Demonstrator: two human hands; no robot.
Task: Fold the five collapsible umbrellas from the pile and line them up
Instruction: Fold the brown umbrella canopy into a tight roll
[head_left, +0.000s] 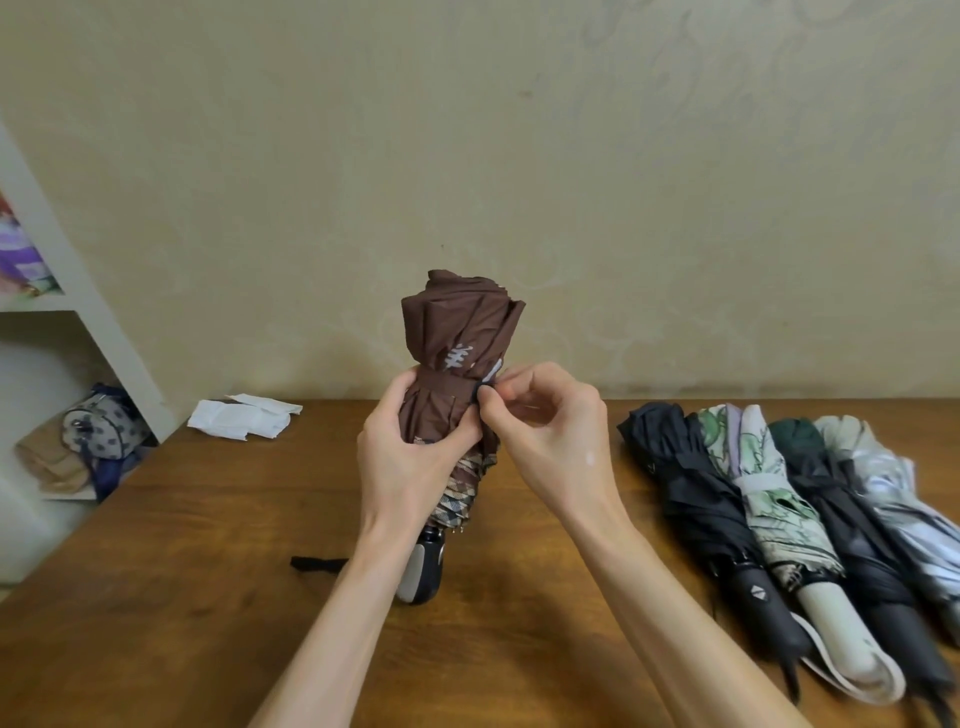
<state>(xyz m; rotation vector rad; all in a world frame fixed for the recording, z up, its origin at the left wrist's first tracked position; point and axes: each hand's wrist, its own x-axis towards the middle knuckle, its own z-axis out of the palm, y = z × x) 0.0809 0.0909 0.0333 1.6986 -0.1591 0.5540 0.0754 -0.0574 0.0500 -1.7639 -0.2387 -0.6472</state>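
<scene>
A folded brown umbrella (457, 338) stands upright on its grey and black handle (422, 569) on the wooden table (208, 545). My left hand (405, 457) grips its rolled canopy from the left. My right hand (545, 415) pinches the small dark fastener of the strap wound round the canopy's middle. To the right, several folded umbrellas lie side by side: a black one (691, 488), a green floral one (763, 483), a dark green and grey one (836, 499) and a silvery one (893, 493).
A white folded cloth (241, 418) lies at the table's far left by the wall. A black strap (317, 564) lies on the table left of the handle. A white shelf unit (78, 312) with a spotted bag (104, 428) stands at the left.
</scene>
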